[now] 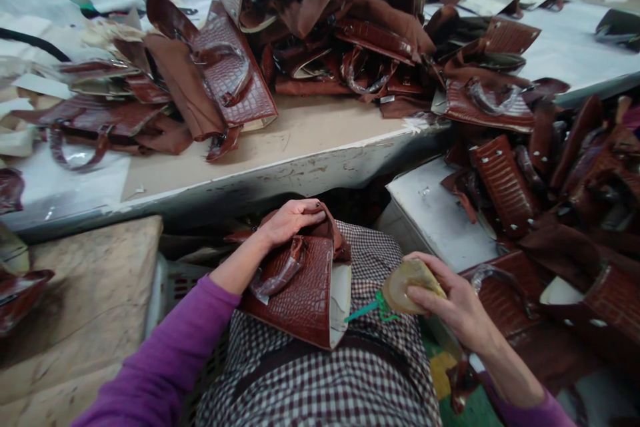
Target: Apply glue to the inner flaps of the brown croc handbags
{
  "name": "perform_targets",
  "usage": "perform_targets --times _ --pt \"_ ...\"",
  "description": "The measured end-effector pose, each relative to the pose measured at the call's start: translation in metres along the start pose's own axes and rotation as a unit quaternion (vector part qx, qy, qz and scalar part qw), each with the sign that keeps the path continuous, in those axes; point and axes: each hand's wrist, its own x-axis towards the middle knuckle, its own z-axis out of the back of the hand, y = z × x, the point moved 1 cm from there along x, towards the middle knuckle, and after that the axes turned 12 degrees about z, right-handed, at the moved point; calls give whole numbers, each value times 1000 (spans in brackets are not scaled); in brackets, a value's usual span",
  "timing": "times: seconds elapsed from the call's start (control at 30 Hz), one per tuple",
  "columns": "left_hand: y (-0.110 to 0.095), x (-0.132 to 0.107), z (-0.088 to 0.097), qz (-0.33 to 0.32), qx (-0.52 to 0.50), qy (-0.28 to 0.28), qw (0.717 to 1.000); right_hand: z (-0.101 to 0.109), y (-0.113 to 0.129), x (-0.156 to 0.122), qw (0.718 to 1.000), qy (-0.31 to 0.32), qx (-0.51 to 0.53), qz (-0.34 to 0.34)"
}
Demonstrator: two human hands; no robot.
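Observation:
A reddish-brown crocodile-pattern handbag (305,283) lies tilted across my lap on a checked apron (320,387). My left hand (293,221) is closed on the bag's upper part, its fingers over the brown lining. The bag's handle, in clear wrapping, hangs below that hand. At the bag's right end a pale inner panel shows. My right hand (445,290) grips a yellowish squeeze bottle (404,283) with a thin green nozzle (363,311). The nozzle's tip is at the edge of the pale panel; I cannot tell whether it touches.
Behind my lap a long worktable (300,133) bears a heap of brown handbags (340,33). More bags (510,180) are piled on a white surface (440,213) at right. A worn board (85,307) is at left, beside a white plastic basket (175,280).

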Motion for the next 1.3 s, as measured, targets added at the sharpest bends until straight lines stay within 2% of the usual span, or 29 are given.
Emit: perform_targets --times 0.2,0.37,0.47,0.57,0.8,0.9,1.03,1.23,1.3 --pt "1 0 -1 -2 2 -1 1000 -2 3 -1 1000 19 17 -17" --pt "2 0 -2 -3 4 -11 1000 -1 -7 -3 998 13 53 -21" --pt "2 0 -1 -4 7 -15 1000 -1 -13 -3 996 -22 82 -28" --pt "1 -1 0 -4 11 -13 1000 -2 -11 1 994 -82 59 -30" --pt "1 -1 -2 -3 12 -11 1000 -5 -5 13 987 -137 -65 59" --pt "0 -2 -3 -6 16 -12 1000 -3 -8 13 985 -127 -85 75" --pt "-2 -2 -3 -8 22 -12 1000 -1 -6 12 991 -87 -81 62" --pt "-3 -2 -4 -11 28 -10 999 -2 -1 6 999 -22 -27 23" --pt "-3 -2 -4 -11 28 -13 999 -2 -2 4 1000 -19 -12 17"
